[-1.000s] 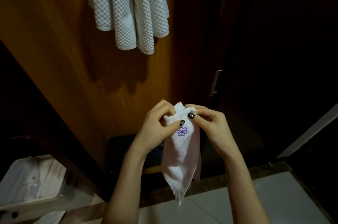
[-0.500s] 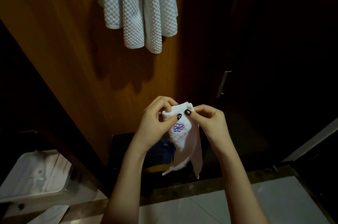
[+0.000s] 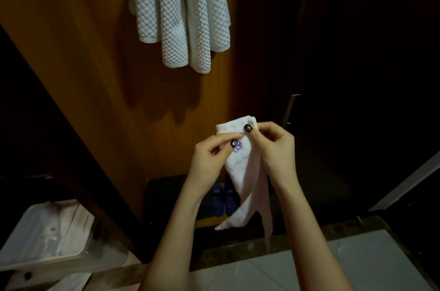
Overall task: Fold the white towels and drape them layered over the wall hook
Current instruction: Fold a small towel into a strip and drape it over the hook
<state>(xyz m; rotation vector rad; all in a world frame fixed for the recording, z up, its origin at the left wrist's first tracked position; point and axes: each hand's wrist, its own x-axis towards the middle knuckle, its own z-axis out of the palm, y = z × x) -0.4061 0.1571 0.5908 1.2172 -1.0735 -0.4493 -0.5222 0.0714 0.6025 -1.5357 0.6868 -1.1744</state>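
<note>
Grip of the left hand (image 3: 212,157): thumb and bent fingers pinch the small white towel (image 3: 242,171) near its top. The dark thumb nail sits right on the edge of the purple flower (image 3: 238,148).
Grip of the right hand (image 3: 273,145): thumb and curled fingers pinch the same top part, just beside the left hand. The dark thumb nail presses on the front of the cloth.
Where the small white towel is: up in the air between both hands, in front of the wooden wall (image 3: 83,64) and well below the hanging towels (image 3: 181,17).
How it looks: soft and fluffy, folded narrow, with the top rolled over. Two thin tails hang down, one swinging left and one going straight down.
Mark on it: a stitched purple flower, partly hidden by the left thumb.
Hanging towels: white with a bumpy diamond pattern, in layered folds high on the wooden wall. Their top runs out of the picture.
Slippers (image 3: 223,198): a dark blue pair low down behind the towel. Each has a small mark, too tiny to read.
White box (image 3: 47,238): low on the left.
Floor (image 3: 309,267): pale tiles at the bottom.
</note>
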